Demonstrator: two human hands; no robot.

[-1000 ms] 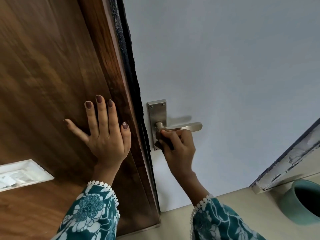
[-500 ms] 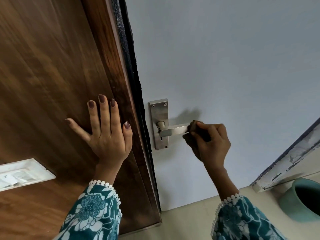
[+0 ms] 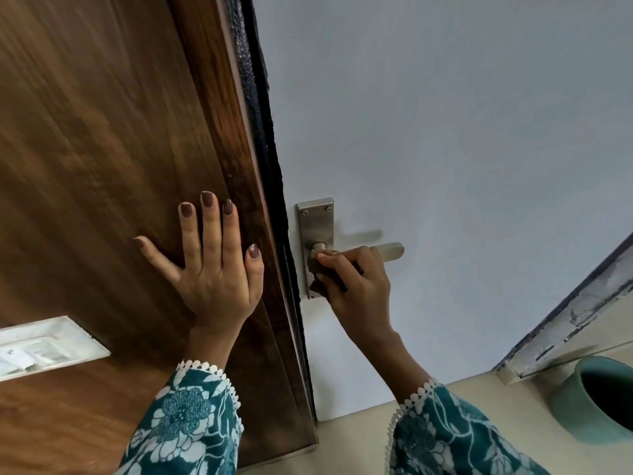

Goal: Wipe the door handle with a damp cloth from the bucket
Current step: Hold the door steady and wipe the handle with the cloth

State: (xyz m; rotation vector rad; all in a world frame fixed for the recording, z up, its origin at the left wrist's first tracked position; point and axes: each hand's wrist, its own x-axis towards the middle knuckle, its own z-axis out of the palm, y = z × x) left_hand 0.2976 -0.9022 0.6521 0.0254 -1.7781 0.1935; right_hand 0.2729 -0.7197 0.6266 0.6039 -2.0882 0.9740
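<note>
Both hands are up at the door: the left hand (image 3: 214, 269) lies flat with fingers spread on the brown wood panel (image 3: 102, 149), left of the handle (image 3: 390, 251). Right hand (image 3: 356, 286) is curled tight around a dark cloth (image 3: 318, 286), pressing it against the handle's inner end and the steel plate (image 3: 315, 221) (only a small patch of cloth shows). Bucket (image 3: 596, 402) stands well right of and below the handle.
</note>
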